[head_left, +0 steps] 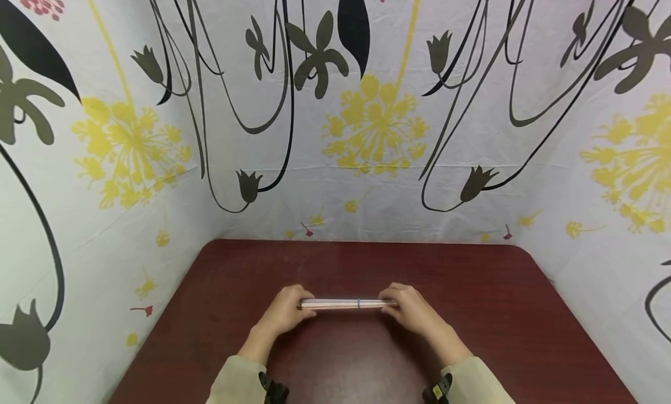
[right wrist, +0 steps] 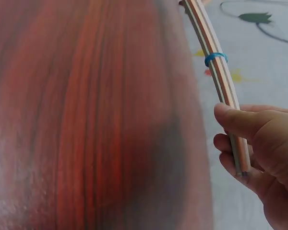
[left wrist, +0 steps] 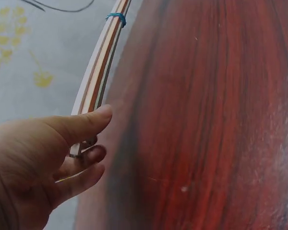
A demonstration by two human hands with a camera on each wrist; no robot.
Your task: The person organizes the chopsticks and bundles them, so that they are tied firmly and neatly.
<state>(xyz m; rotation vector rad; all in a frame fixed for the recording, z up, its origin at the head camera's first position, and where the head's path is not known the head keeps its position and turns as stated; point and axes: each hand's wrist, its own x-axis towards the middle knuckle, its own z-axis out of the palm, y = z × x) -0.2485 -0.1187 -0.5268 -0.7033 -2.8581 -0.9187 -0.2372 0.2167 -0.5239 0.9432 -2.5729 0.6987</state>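
left hand (head_left: pixel 283 314) + right hand (head_left: pixel 411 311) | pinch pencil bundle (head_left: pixel 346 303) ends | wrist views: blue band (right wrist: pixel 215 57) (rubber, probably)

A dark red wooden table (head_left: pixel 524 311) with rounded corners fills the floor of the booth. Behind it and to both sides rises a pale cloth backdrop (head_left: pixel 367 177), printed with yellow flowers (head_left: pixel 374 127) and black stems.

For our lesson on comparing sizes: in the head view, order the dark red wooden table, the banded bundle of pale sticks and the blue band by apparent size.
1. Dark red wooden table
2. Bundle of pale sticks
3. Blue band, barely visible here
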